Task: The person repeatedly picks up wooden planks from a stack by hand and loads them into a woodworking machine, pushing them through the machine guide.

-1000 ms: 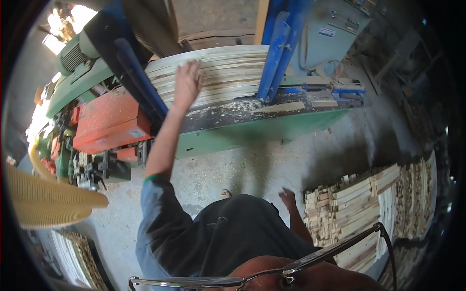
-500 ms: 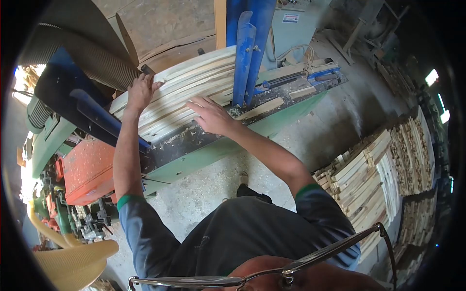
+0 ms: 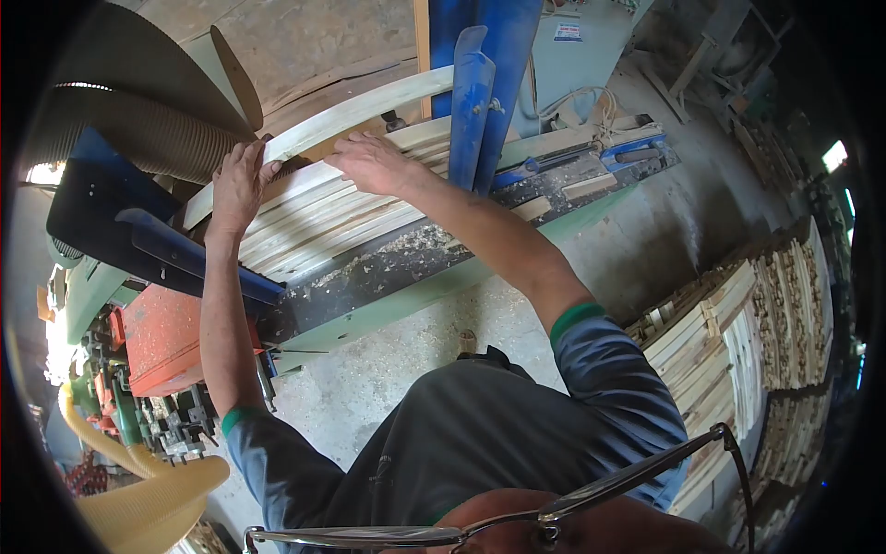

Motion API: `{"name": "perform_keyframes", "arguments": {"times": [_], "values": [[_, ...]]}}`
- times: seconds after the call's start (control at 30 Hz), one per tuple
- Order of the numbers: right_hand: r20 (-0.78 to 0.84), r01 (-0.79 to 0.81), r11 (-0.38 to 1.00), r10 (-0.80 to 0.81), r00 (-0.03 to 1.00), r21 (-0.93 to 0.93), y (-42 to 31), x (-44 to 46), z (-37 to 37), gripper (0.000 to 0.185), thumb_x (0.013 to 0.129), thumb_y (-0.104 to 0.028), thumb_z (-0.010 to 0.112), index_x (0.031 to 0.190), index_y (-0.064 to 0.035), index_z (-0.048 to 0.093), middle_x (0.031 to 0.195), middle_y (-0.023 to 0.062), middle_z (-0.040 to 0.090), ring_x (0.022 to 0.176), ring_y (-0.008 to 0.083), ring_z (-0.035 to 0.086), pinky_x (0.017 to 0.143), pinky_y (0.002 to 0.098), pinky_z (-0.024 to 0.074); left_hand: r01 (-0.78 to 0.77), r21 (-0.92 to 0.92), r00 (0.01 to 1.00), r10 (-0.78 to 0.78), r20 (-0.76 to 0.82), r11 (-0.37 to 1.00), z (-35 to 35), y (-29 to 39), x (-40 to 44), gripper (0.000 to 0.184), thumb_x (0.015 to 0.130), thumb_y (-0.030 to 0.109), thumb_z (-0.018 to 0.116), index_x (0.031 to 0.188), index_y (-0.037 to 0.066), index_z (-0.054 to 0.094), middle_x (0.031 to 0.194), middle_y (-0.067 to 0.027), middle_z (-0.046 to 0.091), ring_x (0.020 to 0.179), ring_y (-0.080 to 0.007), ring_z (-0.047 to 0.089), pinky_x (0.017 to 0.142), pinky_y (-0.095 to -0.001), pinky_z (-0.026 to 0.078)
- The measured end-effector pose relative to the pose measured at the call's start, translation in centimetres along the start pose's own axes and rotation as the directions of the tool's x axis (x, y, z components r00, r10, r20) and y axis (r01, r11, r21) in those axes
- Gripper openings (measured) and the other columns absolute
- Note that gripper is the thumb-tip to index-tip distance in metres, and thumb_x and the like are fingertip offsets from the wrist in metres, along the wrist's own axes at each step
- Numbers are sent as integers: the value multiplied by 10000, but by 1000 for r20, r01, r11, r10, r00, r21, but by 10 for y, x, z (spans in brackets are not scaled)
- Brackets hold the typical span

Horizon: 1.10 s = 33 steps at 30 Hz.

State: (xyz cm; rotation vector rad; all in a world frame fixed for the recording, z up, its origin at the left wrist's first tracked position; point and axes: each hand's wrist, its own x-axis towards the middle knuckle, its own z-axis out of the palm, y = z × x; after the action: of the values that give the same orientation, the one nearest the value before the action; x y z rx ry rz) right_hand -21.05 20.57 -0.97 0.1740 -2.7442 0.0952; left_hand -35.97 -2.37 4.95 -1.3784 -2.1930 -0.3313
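A row of long pale wooden strips (image 3: 328, 214) lies on the dark, chip-strewn machine bed (image 3: 369, 272), between two blue guides. One curved strip (image 3: 369, 106) stands apart from the others at the far side, with a gap between. My left hand (image 3: 242, 185) is closed round the left part of this curved strip, thumb on the near side. My right hand (image 3: 369, 164) rests at the far edge of the remaining strips, beside the gap, its fingers bent; what its fingertips hold, if anything, is hidden.
Blue uprights (image 3: 472, 111) rise at the right of the strips and a blue guide (image 3: 185, 249) at the left. An orange housing (image 3: 164, 337) and yellow hose (image 3: 152, 499) are at the left. Stacked wooden strips (image 3: 706, 369) stand at the right. A ribbed dark hose (image 3: 152, 129) hangs at upper left.
The far curved strip has separated from the row. My left hand has come slightly down and left; my right hand has moved from the near side up to the far strips.
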Motion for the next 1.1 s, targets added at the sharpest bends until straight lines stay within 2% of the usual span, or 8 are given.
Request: {"name": "perform_keyframes", "arguments": {"times": [0.17,0.33,0.5,0.7,0.83,0.9,1.03,1.1], "values": [[-37,-129,921,152,988,369,2,18,-18,331,879,-63,626,1209,-64,654,1132,211,686,1079,394,649,931,492,514,53,-10,998,-52,41,999,-5,6,2,527,979,472,594,1323,73,602,1167,-118,627,1100,-340,606,937,-506,457],[-19,-84,943,95,995,323,6,33,1,420,934,-272,629,1320,-108,612,1209,213,679,1144,386,633,935,510,493,71,-25,992,-68,109,997,0,0,3,540,996,504,558,1328,81,600,1170,-119,622,1117,-346,601,931,-518,454],[-140,-137,971,167,976,198,-15,16,30,676,896,-523,638,1385,-61,570,1353,181,625,1319,330,539,1116,521,308,88,-18,983,-83,166,996,8,-3,-1,545,1003,524,538,1325,88,595,1193,-114,620,1142,-344,593,915,-545,459],[-296,-220,975,203,933,-22,-38,-22,36,683,897,-393,688,1432,-11,507,1507,206,469,1441,380,372,1203,594,167,65,30,977,-70,204,997,29,-4,-12,522,991,507,564,1298,88,616,1192,-117,627,1136,-353,592,912,-562,471],[-216,-65,996,76,973,57,-86,-88,52,609,871,-243,725,1395,3,538,1507,220,448,1468,388,315,1216,591,168,83,-64,976,-68,205,994,45,-8,-18,522,984,502,575,1290,82,624,1194,-130,627,1129,-361,591,918,-567,471],[-177,-65,959,117,977,278,-110,-143,66,553,892,-231,692,1388,-30,552,1533,214,423,1482,405,292,1214,594,182,45,-10,981,-42,190,999,58,-11,-27,534,983,503,575,1300,76,621,1189,-144,625,1130,-368,588,926,-555,471],[26,-342,826,370,929,447,-119,-276,145,551,855,-202,699,1378,-66,591,1511,257,432,1412,432,392,1190,523,298,61,52,988,-68,142,997,46,10,-41,586,968,526,583,1354,85,598,1198,-150,613,1126,-357,585,951,-519,461],[276,-574,714,504,819,401,-113,-352,184,574,834,-215,714,1376,-69,595,1467,275,477,1374,445,439,1153,500,363,62,50,989,-68,129,997,55,4,-47,604,958,535,588,1370,93,587,1206,-140,609,1112,-348,586,950,-516,460]]}}
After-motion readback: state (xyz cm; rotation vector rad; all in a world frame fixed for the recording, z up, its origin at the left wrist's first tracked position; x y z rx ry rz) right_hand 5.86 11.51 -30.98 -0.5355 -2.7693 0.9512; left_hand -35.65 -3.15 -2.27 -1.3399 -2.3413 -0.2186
